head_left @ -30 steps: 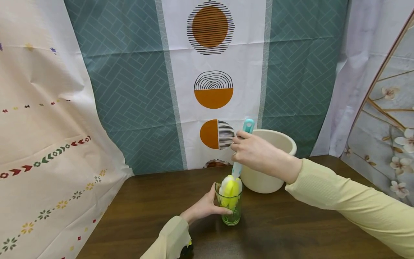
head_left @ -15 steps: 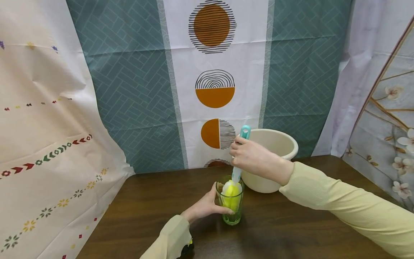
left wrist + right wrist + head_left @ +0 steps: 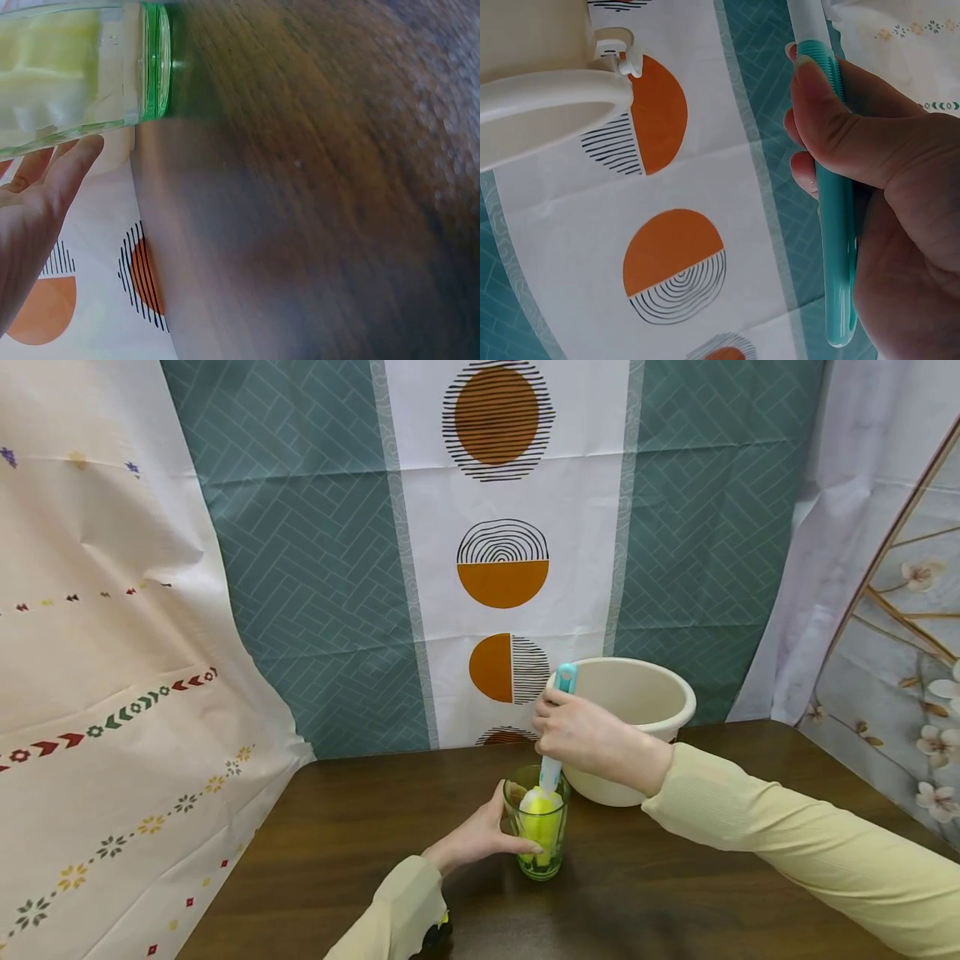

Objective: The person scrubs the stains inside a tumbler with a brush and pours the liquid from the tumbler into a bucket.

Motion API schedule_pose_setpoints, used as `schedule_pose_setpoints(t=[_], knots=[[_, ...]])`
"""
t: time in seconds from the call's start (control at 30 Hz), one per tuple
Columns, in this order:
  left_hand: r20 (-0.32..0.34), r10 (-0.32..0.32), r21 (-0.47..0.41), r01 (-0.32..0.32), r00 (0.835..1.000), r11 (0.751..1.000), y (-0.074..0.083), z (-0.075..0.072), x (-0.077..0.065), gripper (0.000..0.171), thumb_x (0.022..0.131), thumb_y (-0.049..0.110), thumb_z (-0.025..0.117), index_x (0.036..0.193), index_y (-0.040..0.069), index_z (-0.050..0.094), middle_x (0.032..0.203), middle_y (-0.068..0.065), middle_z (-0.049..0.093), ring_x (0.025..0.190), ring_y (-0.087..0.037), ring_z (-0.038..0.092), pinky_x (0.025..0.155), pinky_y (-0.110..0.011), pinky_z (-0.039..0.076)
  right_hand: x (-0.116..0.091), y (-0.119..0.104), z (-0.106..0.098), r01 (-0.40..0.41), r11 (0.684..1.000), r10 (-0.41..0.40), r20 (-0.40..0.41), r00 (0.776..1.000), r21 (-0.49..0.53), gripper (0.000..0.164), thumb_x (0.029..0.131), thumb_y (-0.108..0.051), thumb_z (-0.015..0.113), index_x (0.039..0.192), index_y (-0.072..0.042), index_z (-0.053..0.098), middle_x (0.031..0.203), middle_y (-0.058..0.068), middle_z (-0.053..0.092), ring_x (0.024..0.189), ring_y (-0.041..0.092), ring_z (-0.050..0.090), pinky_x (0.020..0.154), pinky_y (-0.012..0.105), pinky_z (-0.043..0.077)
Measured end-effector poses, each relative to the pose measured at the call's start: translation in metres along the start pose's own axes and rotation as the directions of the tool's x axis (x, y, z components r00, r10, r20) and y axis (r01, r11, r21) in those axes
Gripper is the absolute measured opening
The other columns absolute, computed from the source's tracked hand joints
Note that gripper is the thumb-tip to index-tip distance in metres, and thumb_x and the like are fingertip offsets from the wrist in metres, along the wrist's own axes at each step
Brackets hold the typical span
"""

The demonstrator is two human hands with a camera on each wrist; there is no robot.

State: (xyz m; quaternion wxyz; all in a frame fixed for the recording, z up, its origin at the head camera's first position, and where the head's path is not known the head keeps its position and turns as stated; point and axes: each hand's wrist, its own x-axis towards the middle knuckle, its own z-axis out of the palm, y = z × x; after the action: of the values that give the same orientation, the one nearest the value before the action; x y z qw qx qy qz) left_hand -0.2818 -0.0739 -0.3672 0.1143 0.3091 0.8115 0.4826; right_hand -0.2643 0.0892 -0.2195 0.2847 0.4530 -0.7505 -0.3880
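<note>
A green-tinted drinking glass (image 3: 553, 852) stands upright on the brown table, and my left hand (image 3: 483, 833) grips its side, thumb across the front. The glass's thick green base (image 3: 156, 64) shows in the left wrist view. Inside the glass is the yellow and white sponge head (image 3: 542, 814) of a bottle brush. My right hand (image 3: 592, 733) holds the brush's handle (image 3: 836, 247), which is teal and white, from above. In the right wrist view the thumb presses along the handle with the fingers wrapped behind it.
A cream plastic bucket (image 3: 660, 693) stands just behind the glass, to its right, near my right wrist. The wooden table (image 3: 360, 827) meets a patterned cloth backdrop (image 3: 322, 568) at its back edge. A cream cloth (image 3: 127, 760) hangs at the left.
My right hand has moved down with the brush, so its sponge head sits deeper in the glass. The left hand keeps its grip on the glass. The head view has shifted slightly.
</note>
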Motion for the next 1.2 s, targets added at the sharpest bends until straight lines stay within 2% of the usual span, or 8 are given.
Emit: schedule_pose_setpoints(t=[0.23, 0.47, 0.8, 1.2], knots=[[0.009, 0.040, -0.014, -0.040, 0.999, 0.999, -0.003, 0.000, 0.002, 0.065, 0.058, 0.026, 0.060, 0.105, 0.013, 0.017, 0.095, 0.002, 0.038, 0.085, -0.009, 0.035, 0.070, -0.031, 0.026, 0.002, -0.005, 0.004, 0.002, 1.000, -0.002, 0.009, 1.000, 0.010, 0.015, 0.054, -0.019, 0.062, 0.067, -0.022, 0.056, 0.068, -0.002, 0.050, 0.069, 0.018, 0.037, 0.065, 0.031, 0.021], [0.055, 0.088, -0.101, -0.083, 0.995, 0.991, -0.006, -0.001, 0.003, 0.061, 0.060, 0.020, 0.060, 0.104, 0.010, 0.018, 0.096, -0.001, 0.038, 0.083, -0.011, 0.039, 0.067, -0.031, 0.030, 0.004, -0.009, 0.009, 0.004, 1.000, -0.003, -0.043, 0.999, 0.026, 0.006, 0.056, -0.020, 0.059, 0.060, -0.022, 0.056, 0.063, -0.003, 0.048, 0.063, 0.017, 0.038, 0.064, 0.031, 0.022], [0.031, 0.026, -0.050, -0.025, 0.999, 0.998, 0.000, -0.002, 0.000, 0.066, 0.060, 0.025, 0.059, 0.107, 0.013, 0.015, 0.099, 0.003, 0.035, 0.089, -0.008, 0.033, 0.071, -0.033, 0.025, 0.004, -0.013, 0.009, 0.017, 1.000, -0.017, -0.032, 0.999, -0.011, 0.009, 0.056, -0.019, 0.061, 0.063, -0.019, 0.056, 0.066, 0.000, 0.049, 0.065, 0.020, 0.037, 0.063, 0.030, 0.022], [0.015, 0.030, -0.033, -0.030, 0.999, 0.999, -0.008, -0.002, 0.003, 0.071, 0.057, 0.031, 0.060, 0.109, 0.018, 0.014, 0.100, 0.007, 0.033, 0.091, -0.006, 0.030, 0.072, -0.035, 0.023, 0.006, -0.016, 0.010, 0.015, 1.000, -0.015, -0.004, 1.000, -0.017, 0.014, 0.054, -0.021, 0.062, 0.066, -0.019, 0.057, 0.068, 0.000, 0.050, 0.066, 0.020, 0.038, 0.064, 0.031, 0.022]])
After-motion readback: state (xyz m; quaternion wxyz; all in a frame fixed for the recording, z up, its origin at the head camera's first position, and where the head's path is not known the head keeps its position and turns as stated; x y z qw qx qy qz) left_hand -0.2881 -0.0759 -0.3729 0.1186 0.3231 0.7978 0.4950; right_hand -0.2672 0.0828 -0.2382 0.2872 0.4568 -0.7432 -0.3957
